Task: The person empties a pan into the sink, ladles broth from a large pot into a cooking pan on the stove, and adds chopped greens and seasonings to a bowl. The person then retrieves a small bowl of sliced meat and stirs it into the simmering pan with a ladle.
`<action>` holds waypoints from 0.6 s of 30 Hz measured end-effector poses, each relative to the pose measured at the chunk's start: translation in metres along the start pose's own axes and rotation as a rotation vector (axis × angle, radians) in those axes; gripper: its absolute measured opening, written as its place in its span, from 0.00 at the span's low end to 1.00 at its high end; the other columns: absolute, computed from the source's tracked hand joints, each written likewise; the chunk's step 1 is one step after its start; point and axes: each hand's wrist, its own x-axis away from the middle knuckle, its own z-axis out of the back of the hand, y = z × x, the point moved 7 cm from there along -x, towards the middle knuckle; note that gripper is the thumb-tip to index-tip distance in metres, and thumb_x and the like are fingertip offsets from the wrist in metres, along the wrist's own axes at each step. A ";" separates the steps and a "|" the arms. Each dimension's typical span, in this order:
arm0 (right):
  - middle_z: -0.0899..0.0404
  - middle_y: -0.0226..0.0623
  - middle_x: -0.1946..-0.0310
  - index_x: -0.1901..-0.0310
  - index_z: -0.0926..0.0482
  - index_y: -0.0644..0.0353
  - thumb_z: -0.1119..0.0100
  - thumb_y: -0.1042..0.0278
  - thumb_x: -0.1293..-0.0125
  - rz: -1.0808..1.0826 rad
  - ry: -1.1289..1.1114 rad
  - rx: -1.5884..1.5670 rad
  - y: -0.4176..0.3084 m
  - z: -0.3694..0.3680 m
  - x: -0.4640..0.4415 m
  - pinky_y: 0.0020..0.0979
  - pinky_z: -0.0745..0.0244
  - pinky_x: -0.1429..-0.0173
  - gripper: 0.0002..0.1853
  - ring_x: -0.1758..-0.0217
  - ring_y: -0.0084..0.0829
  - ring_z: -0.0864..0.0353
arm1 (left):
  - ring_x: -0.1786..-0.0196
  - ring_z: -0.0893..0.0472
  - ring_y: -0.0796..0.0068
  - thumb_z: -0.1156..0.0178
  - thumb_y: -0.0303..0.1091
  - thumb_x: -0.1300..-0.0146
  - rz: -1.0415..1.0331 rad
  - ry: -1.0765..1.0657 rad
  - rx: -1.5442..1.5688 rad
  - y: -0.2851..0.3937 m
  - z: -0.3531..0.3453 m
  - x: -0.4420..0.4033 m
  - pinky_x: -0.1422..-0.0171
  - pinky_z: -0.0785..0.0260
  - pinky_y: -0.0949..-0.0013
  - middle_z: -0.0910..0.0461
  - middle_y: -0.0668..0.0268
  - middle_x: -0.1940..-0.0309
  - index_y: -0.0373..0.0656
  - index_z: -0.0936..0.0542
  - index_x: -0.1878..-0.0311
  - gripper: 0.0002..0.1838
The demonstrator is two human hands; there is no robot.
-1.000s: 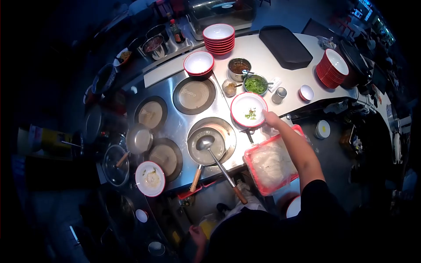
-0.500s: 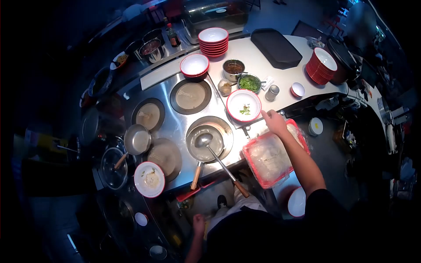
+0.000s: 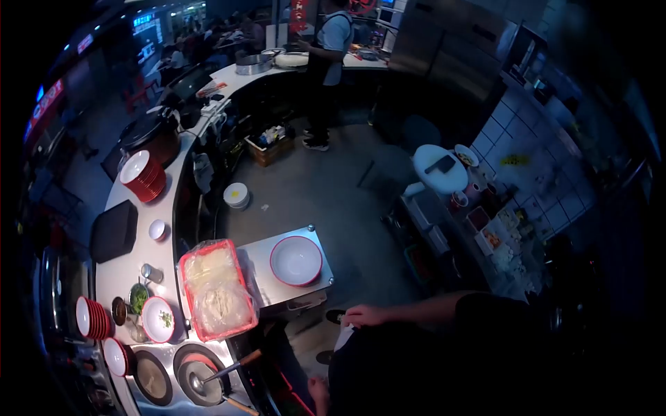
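Observation:
My right hand (image 3: 363, 316) reaches in from the right, in front of my body. Its fingers bend down beside a patch of white cloth (image 3: 344, 335), and their grip is unclear. At the bottom, my left hand (image 3: 318, 390) hangs low with curled fingers; whatever may be inside is hidden. A white bowl with a red rim (image 3: 296, 261) rests on the metal side table (image 3: 258, 295) ahead of my right hand. Left of it, a red tray (image 3: 236, 260) holds pale dough under clear plastic. On the counter, another red-rimmed bowl (image 3: 157, 326) contains chopped greens.
A ladle (image 3: 229, 369) lies across a pan (image 3: 201, 388) on the stove. Stacked bowls (image 3: 143, 176) and a black tray (image 3: 114, 231) stand on the curved counter (image 3: 142, 211). A white tub (image 3: 236, 195) sits on the floor. A co-worker (image 3: 329, 55) stands at the far counter.
The view has swung right, bringing the co-worker and side table into sight. My right hand has left the rim of the bowl with greens and come back near my body. My left hand stays low.

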 end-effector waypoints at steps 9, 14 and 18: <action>0.20 0.32 0.66 0.49 0.22 0.61 0.40 0.58 0.27 -0.220 1.019 -0.448 0.209 0.098 0.175 0.29 0.25 0.61 0.15 0.65 0.22 0.21 | 0.67 0.24 0.73 0.41 0.30 0.37 -0.023 -0.305 -0.504 0.028 -0.115 -0.040 0.62 0.29 0.68 0.22 0.64 0.68 0.37 0.21 0.59 0.08; 0.22 0.44 0.53 0.45 0.26 0.60 0.31 0.52 0.37 -0.162 1.438 0.227 0.199 0.210 0.280 0.40 0.24 0.48 0.26 0.51 0.40 0.20 | 0.64 0.20 0.69 0.40 0.34 0.36 -0.060 -0.394 -0.713 0.042 -0.265 -0.054 0.57 0.26 0.66 0.20 0.60 0.64 0.37 0.21 0.54 0.12; 0.32 0.49 0.36 0.33 0.36 0.61 0.22 0.47 0.52 -0.157 1.730 0.532 0.173 0.431 0.349 0.50 0.36 0.30 0.48 0.31 0.53 0.33 | 0.62 0.18 0.68 0.39 0.35 0.35 -0.099 -0.413 -0.797 0.020 -0.404 -0.064 0.54 0.25 0.66 0.18 0.58 0.60 0.38 0.21 0.50 0.15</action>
